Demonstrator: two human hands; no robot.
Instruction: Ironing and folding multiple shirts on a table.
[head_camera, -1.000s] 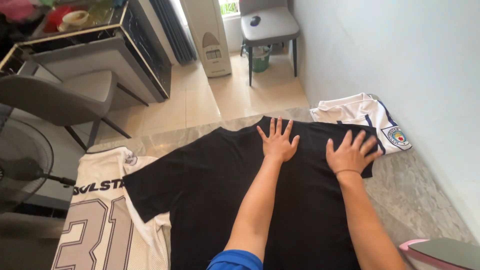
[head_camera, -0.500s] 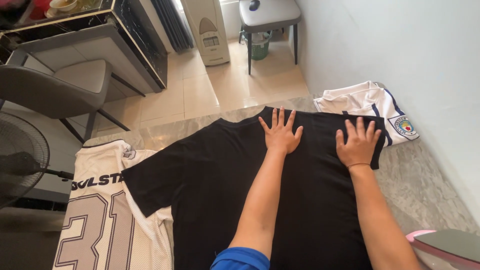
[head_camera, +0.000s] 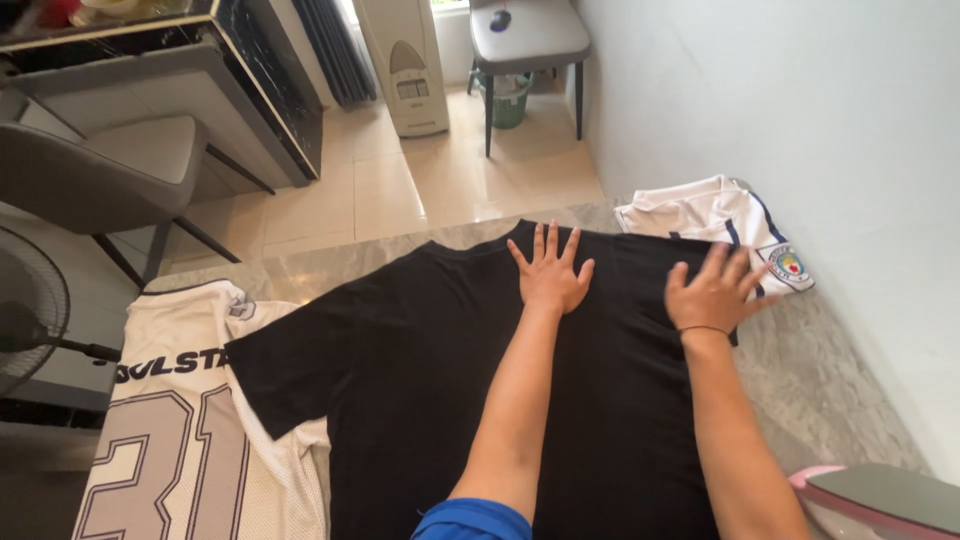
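Black T-shirt (head_camera: 430, 380) spread flat across marble tabletop (head_camera: 830, 370). Left hand (head_camera: 550, 275), fingers splayed, pressed flat near collar at 12 o'clock, gripping nothing. Right hand (head_camera: 715, 295), fingers spread, flat on sleeve at 2 o'clock. White numbered jersey (head_camera: 190, 440) underneath at 8 o'clock.

Black T-shirt (head_camera: 420, 380) (flat, spread out)

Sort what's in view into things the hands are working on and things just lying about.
In hand: black T-shirt, pressed flat by left hand and right hand.

Lying about: white numbered jersey, folded white shirt, pink-edged item, fan, chairs.
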